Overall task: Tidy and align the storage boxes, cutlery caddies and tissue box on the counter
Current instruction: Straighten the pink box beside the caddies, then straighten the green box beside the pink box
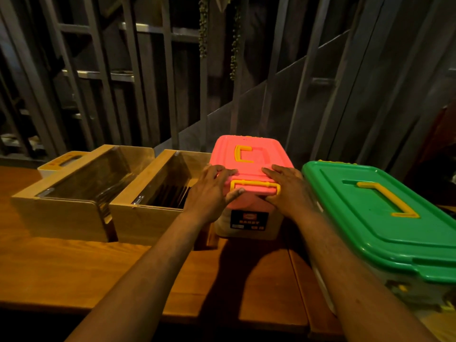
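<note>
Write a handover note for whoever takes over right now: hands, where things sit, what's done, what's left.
Left hand and right hand both hold the pink-lidded box by its front lid edge, thumbs in front. It stands between the right caddy and the green-lidded box. Left caddy sits beside the right one, tissue box behind it. Done: caddies look lined up. Left: square the pink-lidded box, then the green-lidded box, which juts forward.

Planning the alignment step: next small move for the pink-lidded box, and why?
Probably a slight nudge squaring the pink-lidded box beside the nearest wooden caddy: left hand and right hand grip its near lid edge; its front sits roughly level with the caddy's.
</note>
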